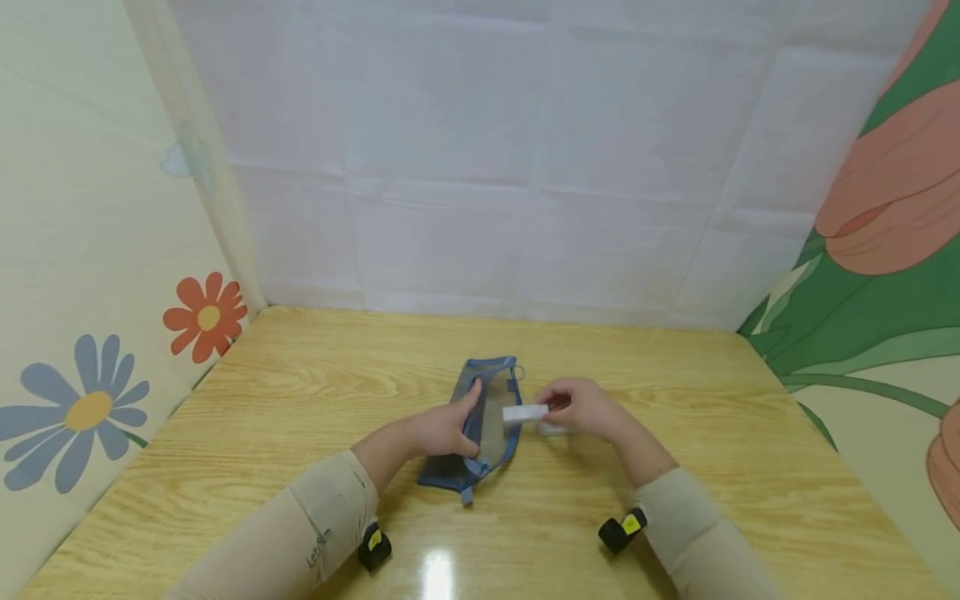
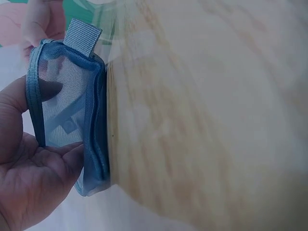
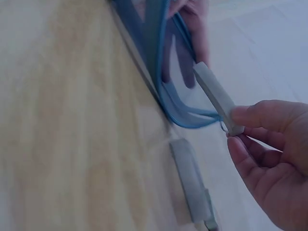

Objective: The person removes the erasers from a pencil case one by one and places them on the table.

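Note:
A blue-edged mesh zip pouch [image 1: 450,472] lies on the table, its mouth spread towards the right. My left hand [image 1: 438,427] grips its side, with the thumb and fingers apart at the opening; the left wrist view shows some fingers behind the sheer mesh. Between the thumb and fingertips of my right hand [image 1: 588,408] is a small white rectangular block [image 3: 214,94], one end pointing at the pouch's mouth. Beneath that hand, a second white block [image 3: 188,178] rests on the table beside the pouch, with a small dark greenish piece at its near end.
The wood-grain table [image 1: 315,358] reaches back to a white sheet [image 1: 480,167]. Flower-printed panels stand at the left [image 1: 90,250] and right [image 1: 885,333]. Under each wrist is a small black device [image 1: 375,547] with a yellow label.

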Motion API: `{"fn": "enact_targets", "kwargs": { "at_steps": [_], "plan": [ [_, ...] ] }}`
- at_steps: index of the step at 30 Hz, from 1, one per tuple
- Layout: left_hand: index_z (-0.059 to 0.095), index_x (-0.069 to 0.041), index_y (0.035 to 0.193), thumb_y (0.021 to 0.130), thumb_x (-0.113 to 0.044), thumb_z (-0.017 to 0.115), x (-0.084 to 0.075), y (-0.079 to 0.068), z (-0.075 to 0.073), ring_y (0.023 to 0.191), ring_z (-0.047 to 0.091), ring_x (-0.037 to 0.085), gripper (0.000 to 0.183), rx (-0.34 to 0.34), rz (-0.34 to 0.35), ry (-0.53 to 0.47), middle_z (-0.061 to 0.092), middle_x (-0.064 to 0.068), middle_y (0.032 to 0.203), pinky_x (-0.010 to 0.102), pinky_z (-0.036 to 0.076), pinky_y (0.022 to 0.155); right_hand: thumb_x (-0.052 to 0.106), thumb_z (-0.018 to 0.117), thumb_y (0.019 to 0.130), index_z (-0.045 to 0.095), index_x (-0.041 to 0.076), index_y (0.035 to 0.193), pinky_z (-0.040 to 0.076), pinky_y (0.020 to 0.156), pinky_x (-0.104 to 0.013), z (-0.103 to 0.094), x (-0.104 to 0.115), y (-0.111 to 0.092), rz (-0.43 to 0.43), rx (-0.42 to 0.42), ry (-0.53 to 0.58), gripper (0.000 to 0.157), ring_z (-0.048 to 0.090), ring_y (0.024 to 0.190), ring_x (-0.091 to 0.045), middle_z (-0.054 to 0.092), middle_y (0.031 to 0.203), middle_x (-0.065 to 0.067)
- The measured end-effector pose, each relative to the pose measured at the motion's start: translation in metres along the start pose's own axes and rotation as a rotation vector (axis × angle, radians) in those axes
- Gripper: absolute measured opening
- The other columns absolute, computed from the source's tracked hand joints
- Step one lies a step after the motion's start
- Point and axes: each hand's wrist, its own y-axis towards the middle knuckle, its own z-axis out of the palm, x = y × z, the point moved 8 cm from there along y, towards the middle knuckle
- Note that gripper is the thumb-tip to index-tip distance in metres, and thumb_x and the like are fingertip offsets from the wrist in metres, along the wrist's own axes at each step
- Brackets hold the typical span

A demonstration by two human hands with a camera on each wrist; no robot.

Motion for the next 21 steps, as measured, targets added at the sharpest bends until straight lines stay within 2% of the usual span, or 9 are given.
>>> {"fn": "enact_targets", "kwargs": {
  "at_steps": [10, 14, 21],
  "plan": [
    [-0.013, -0.022, 0.146, 0.079, -0.017, 0.071, 0.003, 0.001, 0.003, 0.128, 0.031, 0.028, 0.108, 0.006, -0.026, 0.014, 0.010, 0.015, 0.151, 0.045, 0.025, 0.103, 0.007, 0.070, 0.078, 0.068, 0.002, 0.098, 0.048, 0.069, -0.027, -0.047, -0.024, -0.014, 0.077, -0.099, -0.011, 0.020, 0.056, 0.080, -0.017, 0.064, 0.092, -0.009],
    [-0.013, -0.022, 0.146, 0.078, -0.016, 0.071, 0.003, 0.001, 0.003, 0.130, 0.029, 0.028, 0.108, 0.004, -0.025, 0.015, 0.010, 0.015, 0.151, 0.045, 0.024, 0.104, 0.004, 0.069, 0.078, 0.067, -0.002, 0.097, 0.048, 0.070, -0.026, -0.055, -0.032, -0.020, 0.080, -0.108, 0.013, 0.020, 0.055, 0.081, -0.018, 0.064, 0.095, -0.013],
    [-0.013, -0.020, 0.146, 0.078, -0.014, 0.071, 0.002, 0.002, 0.002, 0.128, 0.030, 0.027, 0.109, 0.003, -0.011, 0.000, 0.009, 0.016, 0.151, 0.045, 0.026, 0.103, 0.004, 0.068, 0.079, 0.066, -0.004, 0.095, 0.047, 0.067, -0.024, -0.060, -0.044, -0.027, 0.113, -0.115, -0.002, 0.018, 0.053, 0.079, -0.016, 0.062, 0.091, -0.012]
  ]
}}
